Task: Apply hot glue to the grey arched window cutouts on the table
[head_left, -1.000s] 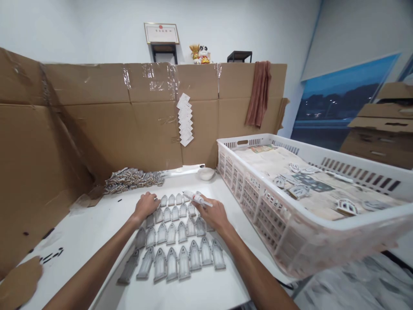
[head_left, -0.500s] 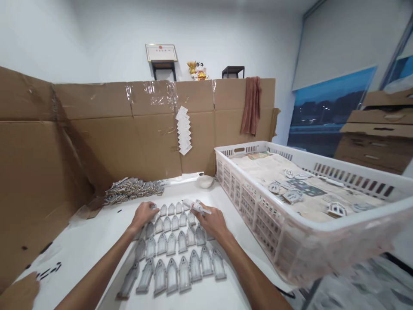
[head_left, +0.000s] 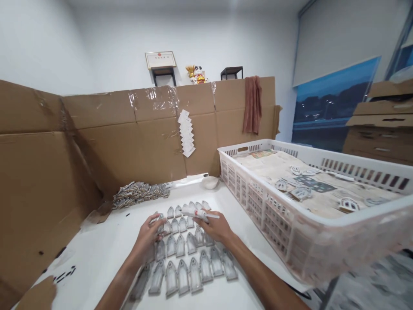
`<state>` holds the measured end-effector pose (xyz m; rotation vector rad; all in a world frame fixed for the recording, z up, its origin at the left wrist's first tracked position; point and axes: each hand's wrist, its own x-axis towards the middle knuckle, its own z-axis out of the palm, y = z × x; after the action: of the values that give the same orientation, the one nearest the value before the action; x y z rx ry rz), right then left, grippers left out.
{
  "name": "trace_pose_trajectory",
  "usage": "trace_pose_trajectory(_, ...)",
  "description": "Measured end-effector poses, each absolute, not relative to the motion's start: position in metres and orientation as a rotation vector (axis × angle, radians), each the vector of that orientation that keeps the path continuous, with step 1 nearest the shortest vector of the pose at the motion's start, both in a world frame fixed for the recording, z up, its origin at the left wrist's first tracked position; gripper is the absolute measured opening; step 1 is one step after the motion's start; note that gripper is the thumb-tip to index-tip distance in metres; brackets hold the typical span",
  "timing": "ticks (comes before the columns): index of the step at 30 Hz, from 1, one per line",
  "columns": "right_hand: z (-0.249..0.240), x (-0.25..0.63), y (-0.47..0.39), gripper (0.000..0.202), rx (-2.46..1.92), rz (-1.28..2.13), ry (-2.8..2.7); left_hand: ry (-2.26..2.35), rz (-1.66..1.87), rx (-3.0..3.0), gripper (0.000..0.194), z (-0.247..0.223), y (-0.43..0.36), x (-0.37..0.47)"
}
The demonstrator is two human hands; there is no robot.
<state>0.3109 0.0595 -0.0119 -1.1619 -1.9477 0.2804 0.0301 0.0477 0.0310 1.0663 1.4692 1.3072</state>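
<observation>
My right hand (head_left: 215, 226) is closed around a slim white tube with a narrow nozzle (head_left: 197, 214), held nearly level with its tip pointing left. Below and around the tip, small grey pointed-arch pieces (head_left: 183, 275) lie in several rows on the white table (head_left: 106, 245). At the left end of the rows, my left hand (head_left: 150, 232) has its fingers and thumb bent around one grey arch-shaped piece (head_left: 160, 217). That piece is partly hidden by the fingers. More pieces are partly covered by both hands and forearms.
A heap of similar grey pieces (head_left: 140, 193) lies at the back left. A shallow white bowl (head_left: 210, 183) stands by a large white plastic crate (head_left: 258, 206) on the right. Cardboard walls (head_left: 142, 146) close off the back and left. Small black bits (head_left: 66, 273) lie at left.
The view has shifted, so the scene sits further right. My left hand has come nearer to me along the rows' left end. The tube's tip has moved left, towards my left hand.
</observation>
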Motion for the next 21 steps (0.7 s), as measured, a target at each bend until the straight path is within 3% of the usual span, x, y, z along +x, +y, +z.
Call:
trace_pose_trajectory(4, -0.011, 0.304, 0.052, 0.041, -1.038, 0.343, -1.96, 1.194, 1.435, 0.845, 0.048, 0.015, 0.036, 0.036)
trace_pose_trajectory(14, -0.019, 0.298, 0.043, 0.059, -1.148, 0.481, -1.963, 1.204, 1.487, 1.193, 0.076, -0.02, 0.036, 0.047)
trace_pose_trajectory(21, -0.027, 0.298, 0.044, 0.059, -1.254, 0.542, -1.972, 1.182, 1.426, 1.27, 0.069, -0.024, 0.031, 0.056)
